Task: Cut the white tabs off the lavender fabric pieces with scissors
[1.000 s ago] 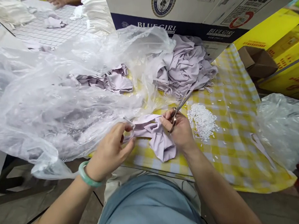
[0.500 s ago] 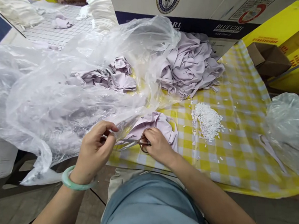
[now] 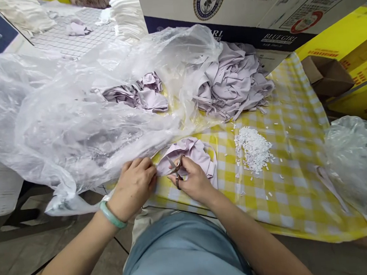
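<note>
My right hand grips a pair of scissors by its brown handles, the blades spread and pointing left. Beneath the blades lies a piece of lilac fabric with a thin strap curving at its right side. At its left end, my left hand, wearing a pale green bangle, has its fingers closed on the fabric's edge. The fingertips are mostly hidden under the hand. A clear plastic bag spreads just beyond that hand, with more lilac pieces at its opening.
A heap of lilac pieces rests at the back against a white and blue carton. Small white clippings are piled on the yellow checked cloth. Another plastic bag and a brown box stand at the right.
My left hand has come down and right onto the fabric's left end, its back now turned up. The scissor blades have spread apart and tilted upward; the plastic bag's near edge has shifted.
</note>
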